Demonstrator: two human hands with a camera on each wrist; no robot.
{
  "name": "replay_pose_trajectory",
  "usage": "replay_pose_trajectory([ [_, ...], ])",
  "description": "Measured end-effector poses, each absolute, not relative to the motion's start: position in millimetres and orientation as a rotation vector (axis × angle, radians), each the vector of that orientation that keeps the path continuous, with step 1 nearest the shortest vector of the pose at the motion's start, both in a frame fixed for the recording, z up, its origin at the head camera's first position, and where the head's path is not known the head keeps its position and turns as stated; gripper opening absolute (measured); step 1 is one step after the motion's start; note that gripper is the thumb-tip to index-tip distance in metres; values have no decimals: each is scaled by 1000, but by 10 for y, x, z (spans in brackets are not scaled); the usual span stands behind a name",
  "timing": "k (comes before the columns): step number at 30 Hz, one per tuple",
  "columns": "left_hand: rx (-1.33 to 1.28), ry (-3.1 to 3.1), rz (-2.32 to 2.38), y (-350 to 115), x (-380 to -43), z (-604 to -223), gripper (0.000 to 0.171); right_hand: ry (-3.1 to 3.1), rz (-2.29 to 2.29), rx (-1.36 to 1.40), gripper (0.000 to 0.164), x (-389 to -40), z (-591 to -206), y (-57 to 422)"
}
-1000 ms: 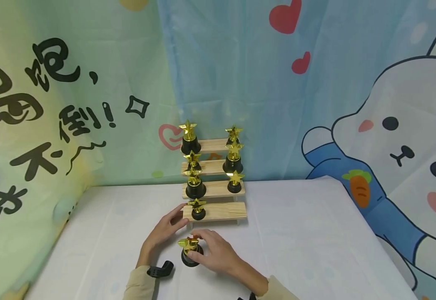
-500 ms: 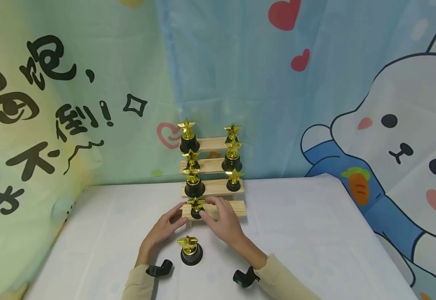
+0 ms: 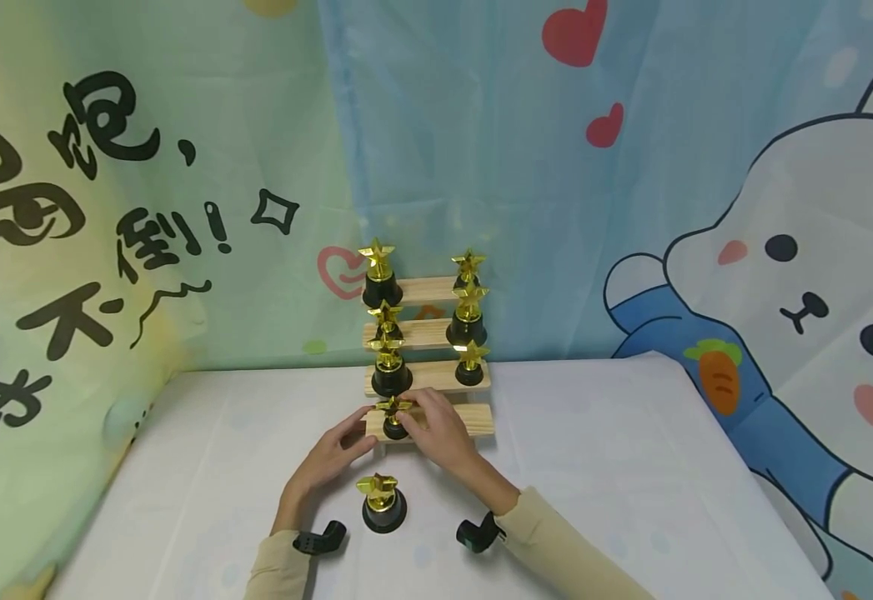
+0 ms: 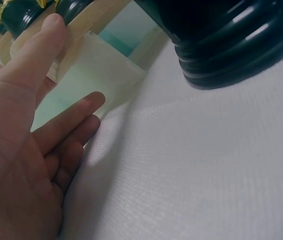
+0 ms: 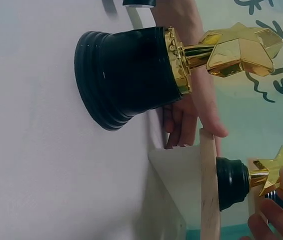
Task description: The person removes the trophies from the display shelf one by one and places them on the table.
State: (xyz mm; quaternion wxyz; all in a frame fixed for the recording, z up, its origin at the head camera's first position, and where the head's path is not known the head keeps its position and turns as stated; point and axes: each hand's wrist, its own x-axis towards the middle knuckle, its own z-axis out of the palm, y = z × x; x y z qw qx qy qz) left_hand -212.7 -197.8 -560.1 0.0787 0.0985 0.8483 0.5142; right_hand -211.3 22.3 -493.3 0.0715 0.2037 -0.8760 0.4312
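Observation:
A small gold star trophy [image 3: 394, 431] with a black base stands at the left of the lowest wooden step [image 3: 475, 417]. My right hand [image 3: 444, 429] pinches its star between thumb and fingers, clearly seen in the right wrist view around the small trophy [image 5: 233, 184]. My left hand [image 3: 333, 454] holds the left end of that same step, thumb on the wood and index finger behind it; the other fingers are loosely bent beside the white support [image 4: 99, 70]. A larger star trophy [image 3: 383, 510] stands upright on the white cloth between my forearms, touched by neither hand.
Behind the lowest step rise further wooden steps [image 3: 427, 333] with star trophies at both ends, large ones [image 3: 468, 321] and small ones [image 3: 469, 367]. A printed curtain [image 3: 436, 167] hangs behind the white-covered table [image 3: 601, 467].
My right hand has left the larger trophy on the cloth, moved forward to the lowest step and taken the small trophy's star. The left hand has stayed at the step's left end.

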Motion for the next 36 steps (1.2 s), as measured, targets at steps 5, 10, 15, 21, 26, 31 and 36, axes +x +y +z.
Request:
replay_pose_trajectory([
  [5, 298, 2521, 1536, -1994, -2140, -5609, 57, -2608, 1294, 633, 24, -2119, -4962, 234],
  [10, 298, 2505, 1546, -1997, -2147, -5624, 60, -2573, 1342, 662, 22, -2106, -4961, 244],
  [15, 294, 2501, 1552, -1998, -2152, -5615, 60, -2553, 1354, 672, 21, -2083, -4919, 266],
  [21, 299, 2499, 1553, -2003, -2156, -5610, 62, -2556, 1380, 663, 19, -2024, -4855, 334],
  [26, 299, 2478, 1581, -1998, -2148, -5600, 60, -2564, 1423, 650, 17, -1940, -4817, 410],
  [31, 321, 2472, 1568, -1991, -2152, -5609, 60, -2580, 1454, 622, 20, -1833, -4789, 490],
  [36, 328, 2515, 1545, -1995, -2123, -5576, 60, -2585, 1420, 662, 20, -1735, -4776, 550],
])
